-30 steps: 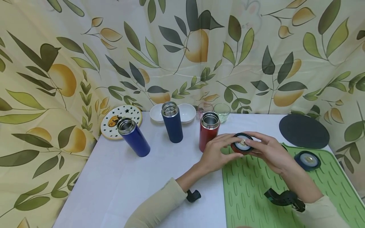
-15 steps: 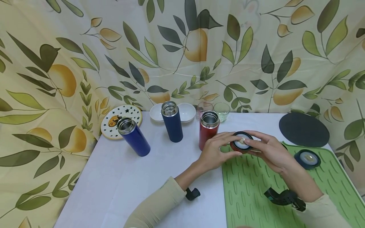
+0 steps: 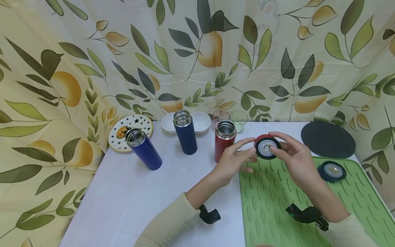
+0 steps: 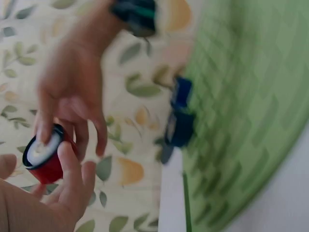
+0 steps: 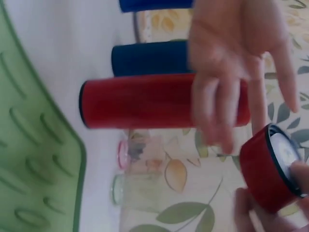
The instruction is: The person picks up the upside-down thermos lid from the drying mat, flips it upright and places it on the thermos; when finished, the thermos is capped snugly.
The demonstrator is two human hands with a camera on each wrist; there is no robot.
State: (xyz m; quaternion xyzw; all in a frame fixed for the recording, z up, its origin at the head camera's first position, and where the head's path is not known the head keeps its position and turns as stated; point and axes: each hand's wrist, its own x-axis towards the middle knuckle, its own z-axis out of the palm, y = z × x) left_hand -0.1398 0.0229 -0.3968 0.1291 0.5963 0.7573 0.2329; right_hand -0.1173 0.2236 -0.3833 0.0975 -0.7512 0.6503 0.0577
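Note:
My right hand pinches a red flask lid above the green mat, its thumb on the pale inner face. The lid has a black rim, and its inside is turned toward me. My left hand has its fingers extended beside the lid; the index fingertip is at the lid's left edge, and contact is hard to tell. In the right wrist view the red lid lies just beyond the left fingers. Behind the left hand stands an uncapped red flask, its lower part partly covered.
Uncapped navy and blue flasks stand leftward. A dark blue lid lies on the green mat. Behind are a round star-patterned board, white bowls, clear glasses and a dark round mat.
My left fingers have loosened from the lid and spread to its left. My right hand has raised the lid slightly and tilted its inner face toward me.

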